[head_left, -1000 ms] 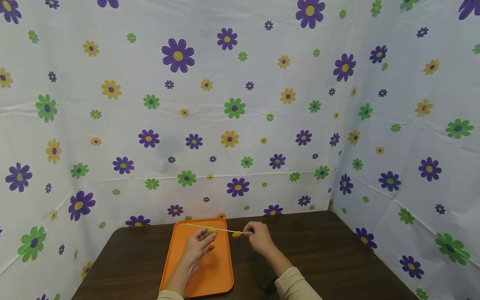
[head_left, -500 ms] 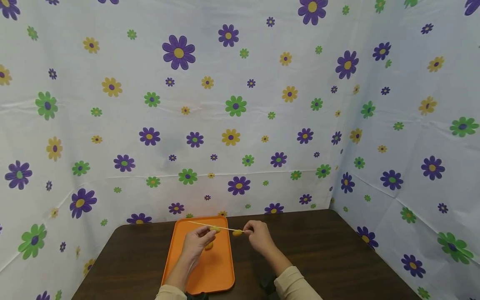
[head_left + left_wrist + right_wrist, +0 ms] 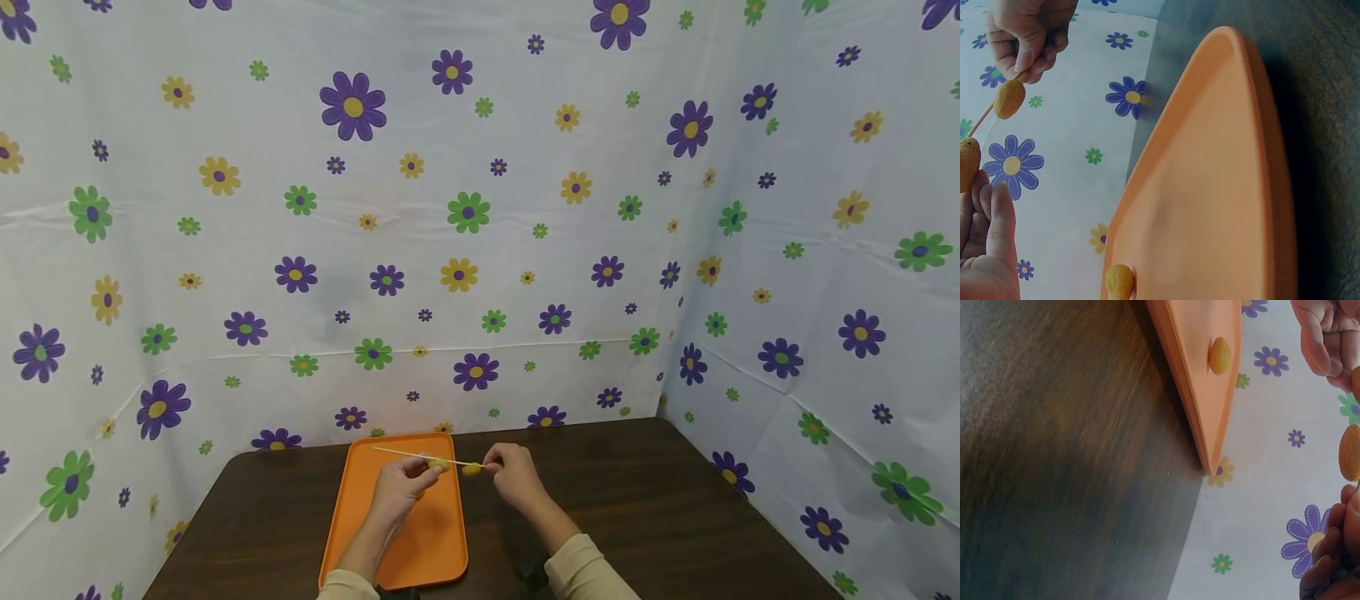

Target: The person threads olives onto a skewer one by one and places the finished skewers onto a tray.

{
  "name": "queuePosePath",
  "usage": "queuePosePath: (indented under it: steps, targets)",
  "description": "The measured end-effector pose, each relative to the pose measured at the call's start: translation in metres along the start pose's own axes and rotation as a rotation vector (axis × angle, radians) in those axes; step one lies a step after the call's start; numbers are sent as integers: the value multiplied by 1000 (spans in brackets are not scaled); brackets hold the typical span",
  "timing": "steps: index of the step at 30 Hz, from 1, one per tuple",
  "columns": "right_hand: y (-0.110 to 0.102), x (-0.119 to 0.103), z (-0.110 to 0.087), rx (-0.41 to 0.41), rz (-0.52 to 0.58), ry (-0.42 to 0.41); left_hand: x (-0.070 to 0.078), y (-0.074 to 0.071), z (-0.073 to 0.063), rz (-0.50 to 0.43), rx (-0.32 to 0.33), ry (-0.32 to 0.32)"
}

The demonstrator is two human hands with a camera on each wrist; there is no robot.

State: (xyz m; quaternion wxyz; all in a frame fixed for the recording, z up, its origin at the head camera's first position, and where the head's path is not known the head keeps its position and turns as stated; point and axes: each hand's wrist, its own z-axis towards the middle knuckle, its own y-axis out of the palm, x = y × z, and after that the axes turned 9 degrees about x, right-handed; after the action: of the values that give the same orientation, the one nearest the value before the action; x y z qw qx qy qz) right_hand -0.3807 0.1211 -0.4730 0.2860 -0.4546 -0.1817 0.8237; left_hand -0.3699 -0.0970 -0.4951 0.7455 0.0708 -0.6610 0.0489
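Orange plastic-looking tray (image 3: 420,550) lies on the dark surface (image 3: 600,500), lower centre of the head view. Over its right edge, the right hand (image 3: 517,479) pinches one end of a thin stick (image 3: 393,452); the left hand (image 3: 397,492) pinches a yellow lump (image 3: 438,464) in line with it. Another lump (image 3: 472,469) sits beside the right fingers. A good approach, I judge: anchor the right end firmly, hold the stick straight, and ease the left lump along with light, even pressure. The stick's right tip is hidden in the fingers.

Left wrist view: the left lump is cut by the left edge, so whether it is pierced cannot be told. A loose lump (image 3: 1120,282) rests on the tray, bottom.

Right wrist view: both hands are cropped at the right; the stick barely shows.
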Motion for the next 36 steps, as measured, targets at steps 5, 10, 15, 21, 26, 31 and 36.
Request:
queuePosePath:
  steps: [5, 10, 15, 21, 26, 31, 36]
  targets:
    - [3, -3, -1, -1, 6, -9, -3, 5, -1, -30, -19, 19]
    - [5, -7, 0, -2, 5, -27, -3, 7, -1, -8, -32, 39]
    - [5, -10, 0, -13, 24, -3, -4, 5, -1, -18, -51, 24]
    - [-1, -4, 4, 3, 25, -3, 4, -13, 0, 50, -183, 19]
    - [-12, 7, 8, 28, 14, 25, 15, -36, 6, 298, -183, 69]
    - [-21, 16, 12, 46, 7, 60, 18, -44, 18, 631, -119, 94]
    - [-22, 21, 13, 47, -10, 62, 9, -42, 28, 862, -127, 125]
